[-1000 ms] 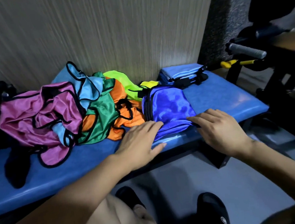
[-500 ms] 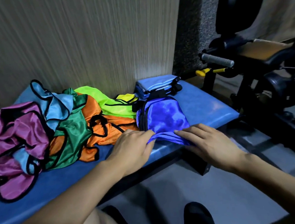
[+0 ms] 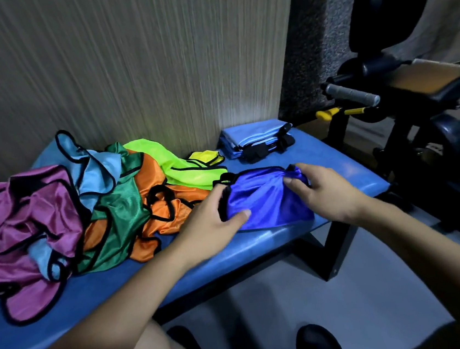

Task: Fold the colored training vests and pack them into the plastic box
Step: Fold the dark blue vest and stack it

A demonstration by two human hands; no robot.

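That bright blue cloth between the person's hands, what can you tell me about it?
The royal-blue vest is a shiny, satin-like fabric with black trim along its edges. It lies folded into a compact bundle, creased and gathered, near the front edge of the blue bench, just right of the orange vest. The left hand grips its left end, thumb on top; the right hand pinches its right end.

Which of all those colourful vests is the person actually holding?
The royal blue vest, gripped by the left hand and right hand; the pink, green, orange and yellow ones lie untouched in a heap.
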